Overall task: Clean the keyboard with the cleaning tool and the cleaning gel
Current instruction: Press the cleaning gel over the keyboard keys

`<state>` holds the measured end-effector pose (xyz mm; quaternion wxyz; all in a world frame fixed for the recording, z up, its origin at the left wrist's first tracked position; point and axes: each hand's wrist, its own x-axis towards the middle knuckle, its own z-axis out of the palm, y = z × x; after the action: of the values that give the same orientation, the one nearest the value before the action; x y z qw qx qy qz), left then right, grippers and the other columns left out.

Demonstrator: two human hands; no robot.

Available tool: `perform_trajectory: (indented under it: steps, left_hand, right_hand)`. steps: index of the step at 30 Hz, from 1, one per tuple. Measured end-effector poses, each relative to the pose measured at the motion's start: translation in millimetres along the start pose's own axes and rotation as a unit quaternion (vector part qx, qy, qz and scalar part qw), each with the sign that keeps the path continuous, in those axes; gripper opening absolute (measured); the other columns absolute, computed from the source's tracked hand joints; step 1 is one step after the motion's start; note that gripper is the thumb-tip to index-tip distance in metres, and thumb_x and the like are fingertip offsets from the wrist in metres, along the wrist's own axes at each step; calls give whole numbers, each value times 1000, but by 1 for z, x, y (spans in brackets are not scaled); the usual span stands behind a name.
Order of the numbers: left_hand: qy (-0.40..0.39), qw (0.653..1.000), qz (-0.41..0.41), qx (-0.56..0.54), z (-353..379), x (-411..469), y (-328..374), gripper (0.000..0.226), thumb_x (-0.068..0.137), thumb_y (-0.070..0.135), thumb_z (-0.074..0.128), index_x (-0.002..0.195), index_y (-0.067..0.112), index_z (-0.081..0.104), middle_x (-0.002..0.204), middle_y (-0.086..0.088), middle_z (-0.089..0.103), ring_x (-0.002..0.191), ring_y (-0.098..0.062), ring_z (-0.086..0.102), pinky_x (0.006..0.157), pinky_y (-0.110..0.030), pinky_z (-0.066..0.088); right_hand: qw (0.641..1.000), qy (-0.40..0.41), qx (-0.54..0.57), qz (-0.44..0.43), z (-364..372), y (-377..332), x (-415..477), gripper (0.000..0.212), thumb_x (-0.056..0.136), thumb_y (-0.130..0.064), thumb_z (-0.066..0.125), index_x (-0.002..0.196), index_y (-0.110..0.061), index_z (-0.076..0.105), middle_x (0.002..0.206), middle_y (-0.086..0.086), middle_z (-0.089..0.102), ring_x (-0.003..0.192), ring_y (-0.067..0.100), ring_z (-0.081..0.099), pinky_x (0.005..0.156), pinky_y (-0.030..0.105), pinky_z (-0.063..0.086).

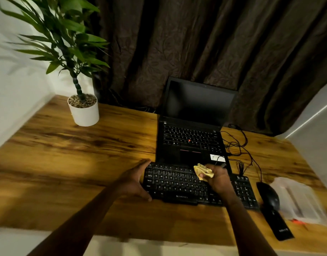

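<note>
Head view. A wooden desk [66,163] with strong dark grain fills the lower half of the room. It is backed by a dark brown patterned curtain [214,43], with a white wall [14,89] on the left. At the far left of the desk stands a green leafy plant [63,34] in a white pot [84,115] topped with pebbles.

An open black laptop [192,137] sits at the far centre of the desk, its screen dark. Thin black cables [238,145] lie tangled just to its right.

The black keyboard [177,183] lies flat on the desk directly in front of the laptop, its far edge touching or slightly overlapping the laptop's front edge.

The left hand [135,180] holds the keyboard's left end. The thumb is at the far corner and the fingers are along the near corner, so the hand is spread wide across the end.

The right hand [219,180] is over the right-centre of the keys, its fingers curled round a crumpled yellow lump of cleaning gel [204,171]. The gel is over the upper key rows. Whether it is touching the keys cannot be determined.

A black mouse [268,195] rests just right of the keyboard. A flat black oblong item [277,224] lies nearer the desk's front edge, beside the mouse. To the right of both is a clear plastic container [297,198], which is blurred. Its contents cannot be made out.
</note>
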<state>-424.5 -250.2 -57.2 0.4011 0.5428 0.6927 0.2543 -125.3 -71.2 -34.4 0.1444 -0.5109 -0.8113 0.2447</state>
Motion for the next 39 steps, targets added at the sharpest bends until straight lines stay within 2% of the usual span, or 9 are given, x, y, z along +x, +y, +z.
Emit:
perform_trajectory:
  steps: [4, 9, 12, 15, 21, 24, 29, 34, 39]
  left_hand:
    - [10, 1000, -2, -8, 1, -1, 0, 149, 37, 42, 97, 155, 40, 8, 162, 14, 15, 148, -11, 15, 118, -29, 24]
    - [1, 1000, 3, -19, 0, -2, 2, 152, 33, 44, 98, 156, 38, 7, 162, 14, 15, 147, -9, 15, 115, -23, 22]
    - [0, 1000, -2, -21, -1, -3, 4, 159, 22, 56, 92, 155, 39, 7, 162, 14, 15, 144, -5, 15, 113, -20, 22]
    - [9, 1000, 1, -12, 0, -3, 4, 152, 33, 43, 98, 155, 39, 8, 161, 15, 18, 143, -4, 18, 111, -18, 23]
    - [12, 1000, -2, -1, -1, -3, 4, 149, 38, 39, 98, 156, 37, 7, 162, 11, 18, 146, -8, 18, 113, -19, 23]
    - [12, 1000, -4, -7, -1, -4, 5, 148, 38, 38, 98, 156, 39, 7, 162, 12, 19, 146, -9, 19, 113, -20, 25]
    - [19, 1000, 4, -2, 0, -5, 5, 146, 42, 33, 98, 156, 35, 8, 162, 10, 20, 144, -7, 21, 107, -12, 22]
    - [5, 1000, 0, -16, -2, -4, 9, 155, 31, 42, 96, 157, 33, 6, 162, 10, 14, 139, 1, 11, 106, -11, 16]
    - [11, 1000, 1, -7, -1, -4, 4, 146, 44, 33, 98, 157, 34, 7, 162, 12, 16, 141, -2, 15, 108, -13, 19]
  right_hand:
    - [998, -19, 11, -51, 18, -25, 1, 26, 80, -15, 79, 105, -16, 72, 93, -2, 74, 83, 8, 67, 73, 22, 54]
    - [999, -19, 22, -36, 9, -15, 4, 27, 79, -15, 80, 104, -15, 72, 89, -4, 72, 82, 8, 67, 69, 16, 48]
    - [999, -1, 28, -23, 0, -11, -1, 26, 80, -10, 78, 105, -10, 72, 84, -6, 68, 81, 10, 66, 71, 24, 54]
    - [998, 12, 36, -43, 11, -24, -2, 26, 79, -8, 79, 105, -7, 73, 85, -4, 69, 81, 16, 69, 74, 31, 57]
    - [996, -11, 42, -78, 28, -41, 4, 24, 79, -14, 80, 102, -15, 73, 85, -9, 71, 77, 3, 66, 71, 28, 57]
    - [998, -4, 37, -55, 17, -25, 3, 29, 80, -15, 79, 107, -11, 72, 91, -2, 73, 81, 7, 68, 74, 33, 59]
    - [997, 17, 43, -55, 27, -31, 4, 31, 78, -14, 81, 108, -9, 72, 95, 4, 75, 84, 16, 70, 76, 33, 58]
    - [995, -11, 55, -81, 40, -58, 4, 25, 78, -14, 81, 102, -14, 75, 84, -7, 70, 76, 8, 67, 71, 29, 56]
    - [998, -6, 41, -53, 26, -31, 4, 30, 81, -16, 78, 110, -14, 71, 94, -3, 71, 81, 8, 67, 70, 27, 58]
